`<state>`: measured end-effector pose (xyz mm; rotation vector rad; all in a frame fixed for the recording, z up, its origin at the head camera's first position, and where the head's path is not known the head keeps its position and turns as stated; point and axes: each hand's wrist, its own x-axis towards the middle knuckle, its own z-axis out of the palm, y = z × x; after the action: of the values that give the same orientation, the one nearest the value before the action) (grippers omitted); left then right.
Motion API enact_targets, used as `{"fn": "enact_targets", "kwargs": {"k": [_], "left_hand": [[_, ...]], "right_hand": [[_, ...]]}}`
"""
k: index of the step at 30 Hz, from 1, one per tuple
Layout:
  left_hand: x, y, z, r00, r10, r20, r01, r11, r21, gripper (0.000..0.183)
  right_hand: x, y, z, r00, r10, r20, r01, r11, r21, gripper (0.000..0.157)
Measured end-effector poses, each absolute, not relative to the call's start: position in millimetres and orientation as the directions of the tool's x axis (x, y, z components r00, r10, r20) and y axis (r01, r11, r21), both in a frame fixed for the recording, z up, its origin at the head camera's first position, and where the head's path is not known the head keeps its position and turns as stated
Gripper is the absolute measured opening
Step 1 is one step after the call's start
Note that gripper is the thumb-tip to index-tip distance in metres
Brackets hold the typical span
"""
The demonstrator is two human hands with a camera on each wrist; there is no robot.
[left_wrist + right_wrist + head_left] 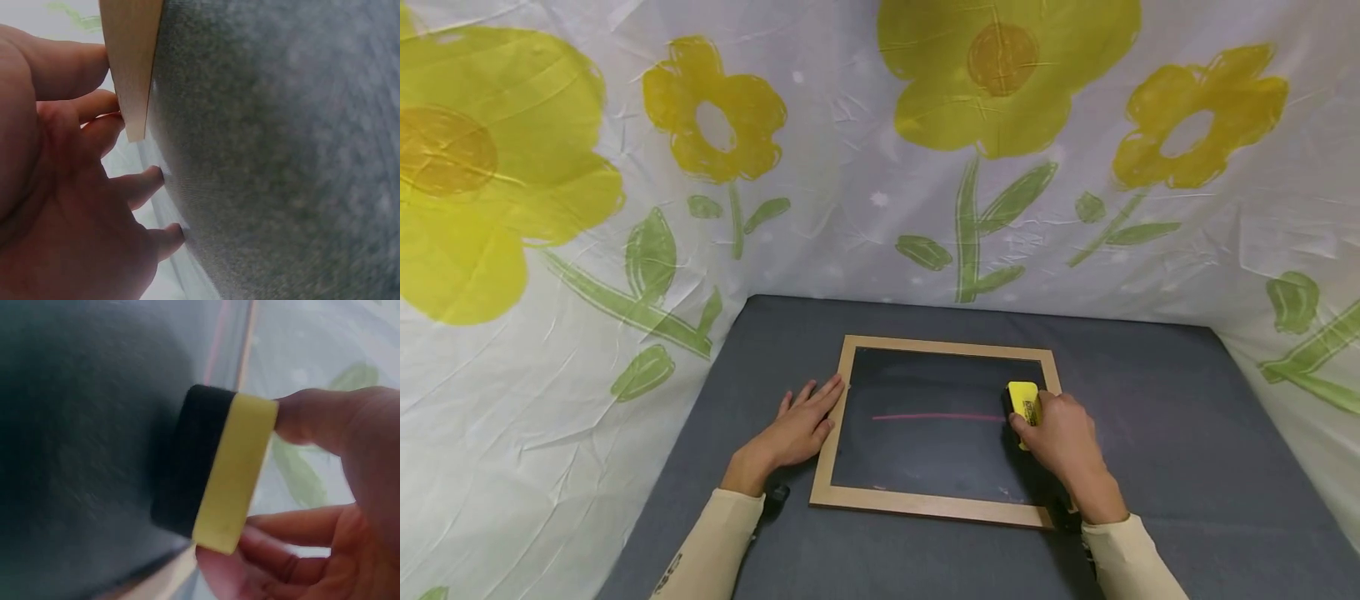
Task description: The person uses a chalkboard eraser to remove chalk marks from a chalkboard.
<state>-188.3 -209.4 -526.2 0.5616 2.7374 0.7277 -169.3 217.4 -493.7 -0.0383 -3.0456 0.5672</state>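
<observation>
A small chalkboard (917, 458) with a light wooden frame (925, 503) lies flat on the dark cloth. Across its middle runs a thin pink chalk line (940, 415). My right hand (1063, 437) grips a chalkboard eraser (1023, 400), yellow on top with black felt below, near the board's right side. The eraser overlaps the line's right end in the head view. In the right wrist view, thumb and fingers pinch the eraser's yellow part (236, 472), felt toward the board. My left hand (793, 429) rests at the frame's left edge with its fingers extended; the left wrist view shows fingertips against the wood (131, 69).
A dark grey cloth (1150, 467) covers the table around the board. Behind and at both sides hangs a white curtain (842, 217) printed with yellow flowers. Faint chalk smudges (943, 488) mark the board near its lower frame.
</observation>
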Motion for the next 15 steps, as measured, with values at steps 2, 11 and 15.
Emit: {"fn": "enact_targets", "kwargs": {"k": [2,11,15], "left_hand": [[-189,-210,-528,-0.892,0.426,-0.148,0.296,0.8,0.521,0.066],[-189,-208,-529,-0.887,0.436,-0.151,0.3,0.794,0.528,0.067],[-189,-208,-528,-0.887,0.433,-0.161,0.294,0.798,0.527,0.068]], "right_hand": [[-169,214,-497,-0.998,0.04,0.039,0.024,0.942,-0.335,0.051],[-169,206,-494,-0.998,0.056,0.04,0.043,0.958,-0.282,0.042],[-171,204,-493,-0.998,0.047,0.031,0.037,0.963,-0.266,0.043]]}}
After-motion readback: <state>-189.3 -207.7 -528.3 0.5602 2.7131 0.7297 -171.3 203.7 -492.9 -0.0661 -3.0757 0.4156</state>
